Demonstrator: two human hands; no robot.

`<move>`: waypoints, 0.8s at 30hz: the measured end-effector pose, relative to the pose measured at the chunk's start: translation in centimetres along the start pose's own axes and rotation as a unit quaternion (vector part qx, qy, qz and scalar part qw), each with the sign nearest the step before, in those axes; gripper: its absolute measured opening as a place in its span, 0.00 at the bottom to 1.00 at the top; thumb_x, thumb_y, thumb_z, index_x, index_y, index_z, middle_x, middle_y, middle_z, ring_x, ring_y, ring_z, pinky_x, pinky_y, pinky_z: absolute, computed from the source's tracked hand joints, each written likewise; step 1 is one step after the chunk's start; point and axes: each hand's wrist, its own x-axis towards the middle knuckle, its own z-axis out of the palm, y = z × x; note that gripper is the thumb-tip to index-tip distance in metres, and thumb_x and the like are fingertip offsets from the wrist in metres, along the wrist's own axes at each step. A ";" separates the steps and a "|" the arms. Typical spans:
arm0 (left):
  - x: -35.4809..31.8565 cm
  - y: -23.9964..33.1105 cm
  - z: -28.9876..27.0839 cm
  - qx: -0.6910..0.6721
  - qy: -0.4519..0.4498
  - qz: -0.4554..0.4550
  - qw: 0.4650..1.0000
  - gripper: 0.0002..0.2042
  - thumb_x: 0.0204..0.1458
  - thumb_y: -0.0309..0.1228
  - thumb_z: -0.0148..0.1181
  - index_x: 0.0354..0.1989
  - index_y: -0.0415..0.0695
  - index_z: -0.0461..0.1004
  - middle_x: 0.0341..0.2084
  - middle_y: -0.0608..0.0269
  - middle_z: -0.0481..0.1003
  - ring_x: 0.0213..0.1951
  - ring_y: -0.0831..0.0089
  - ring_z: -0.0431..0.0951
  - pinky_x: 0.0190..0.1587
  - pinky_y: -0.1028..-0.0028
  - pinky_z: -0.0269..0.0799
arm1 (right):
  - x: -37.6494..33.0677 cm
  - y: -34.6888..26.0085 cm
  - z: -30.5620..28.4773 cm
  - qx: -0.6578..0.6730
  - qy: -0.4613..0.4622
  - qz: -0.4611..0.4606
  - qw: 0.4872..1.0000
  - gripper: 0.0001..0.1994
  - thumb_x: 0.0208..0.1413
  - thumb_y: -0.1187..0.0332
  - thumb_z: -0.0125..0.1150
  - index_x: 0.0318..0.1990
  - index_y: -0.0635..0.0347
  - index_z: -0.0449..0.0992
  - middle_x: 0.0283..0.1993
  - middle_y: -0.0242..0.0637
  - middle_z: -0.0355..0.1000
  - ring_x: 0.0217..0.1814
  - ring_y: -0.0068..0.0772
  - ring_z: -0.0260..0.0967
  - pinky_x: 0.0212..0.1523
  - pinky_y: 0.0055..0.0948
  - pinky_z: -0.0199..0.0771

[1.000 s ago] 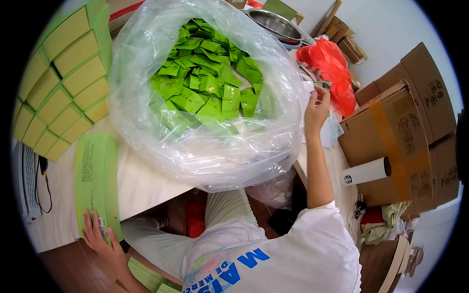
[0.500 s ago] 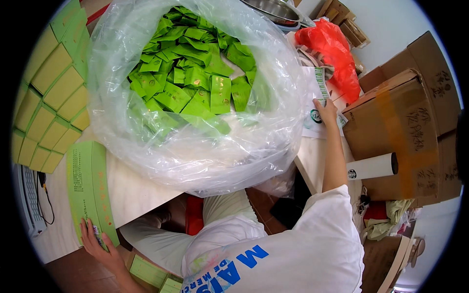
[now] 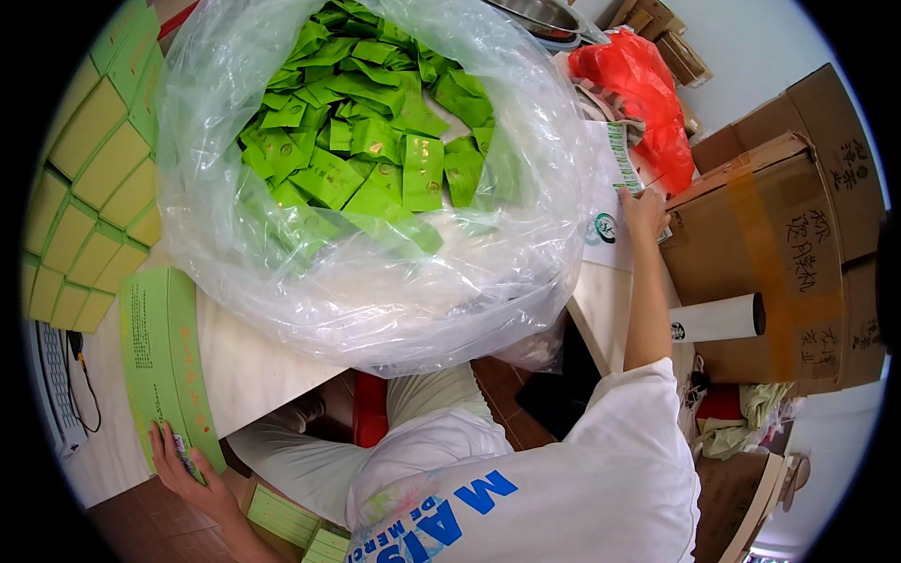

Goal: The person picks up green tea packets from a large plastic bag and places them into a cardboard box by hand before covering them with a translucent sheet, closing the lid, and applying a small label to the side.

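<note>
The left hand [image 3: 190, 472] lies unclenched on the near end of the green box [image 3: 161, 352], which extends ahead. The right hand [image 3: 646, 214] reaches forward to white paper [image 3: 601, 174]; its grip is indiscernible.

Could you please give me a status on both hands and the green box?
Left hand on green box, near end. Right hand at white sheet. Open bag, green packets inside, between box and sheet.
</note>
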 end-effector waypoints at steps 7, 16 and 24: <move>0.0 0.0 0.1 0.007 0.002 -0.002 1.000 0.20 0.58 0.35 0.44 0.57 0.38 0.67 0.58 0.49 0.65 0.59 0.53 0.63 0.60 0.56 0.53 | 1.4 1.5 2.7 0.123 -0.052 -0.020 0.991 0.29 0.53 0.46 0.53 0.48 0.67 0.74 0.46 0.56 0.72 0.50 0.56 0.68 0.51 0.43 0.65; -0.1 0.0 0.4 -0.010 0.019 -0.009 1.000 0.20 0.58 0.33 0.45 0.56 0.38 0.67 0.57 0.48 0.66 0.58 0.53 0.64 0.59 0.57 0.55 | 0.4 -0.2 3.3 0.142 0.022 0.046 0.989 0.18 0.56 0.55 0.51 0.43 0.59 0.78 0.42 0.48 0.75 0.46 0.53 0.70 0.50 0.46 0.66; 0.2 0.3 0.5 -0.019 0.023 -0.009 1.000 0.20 0.58 0.33 0.45 0.56 0.37 0.67 0.57 0.49 0.66 0.58 0.54 0.64 0.57 0.60 0.58 | -2.4 -0.8 2.8 0.098 0.071 -0.045 0.992 0.14 0.55 0.60 0.51 0.40 0.56 0.79 0.50 0.40 0.72 0.49 0.47 0.67 0.52 0.45 0.63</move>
